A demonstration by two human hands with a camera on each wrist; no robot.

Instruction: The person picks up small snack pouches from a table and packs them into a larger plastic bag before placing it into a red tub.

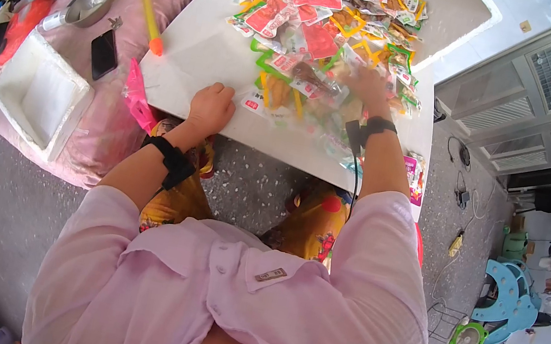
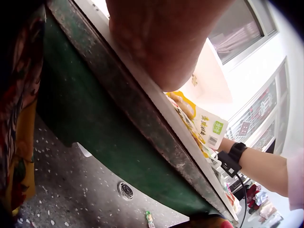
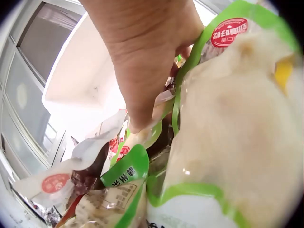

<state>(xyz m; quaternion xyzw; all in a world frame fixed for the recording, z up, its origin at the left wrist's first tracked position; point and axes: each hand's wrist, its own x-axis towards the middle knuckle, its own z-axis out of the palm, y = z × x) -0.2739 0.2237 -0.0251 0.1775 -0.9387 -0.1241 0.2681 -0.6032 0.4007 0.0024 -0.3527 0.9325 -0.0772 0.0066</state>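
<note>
My right hand point(image 1: 369, 87) is among a pile of sealed food packets point(image 1: 299, 77), blurred in the head view. Up close, its thumb point(image 3: 140, 111) presses down on a green-edged packet, the other fingers mostly hidden. A large clear packet point(image 3: 232, 118) with a green border and pale contents stands up against this hand. Seen from the left wrist, a white-backed packet point(image 2: 209, 128) with a barcode rises beside the right wrist. My left hand point(image 1: 212, 108) rests on the white table point(image 1: 187, 46) near its front edge, fingers loosely curled, holding nothing.
A white foam box point(image 1: 456, 27) stands at the table's far right. On the pink-covered bed at left lie another foam box point(image 1: 42, 94), a phone point(image 1: 104, 55), a metal bowl point(image 1: 90, 4) and a yellow-handled stick point(image 1: 147, 6). Pink plastic point(image 1: 139, 96) hangs near the table's left edge.
</note>
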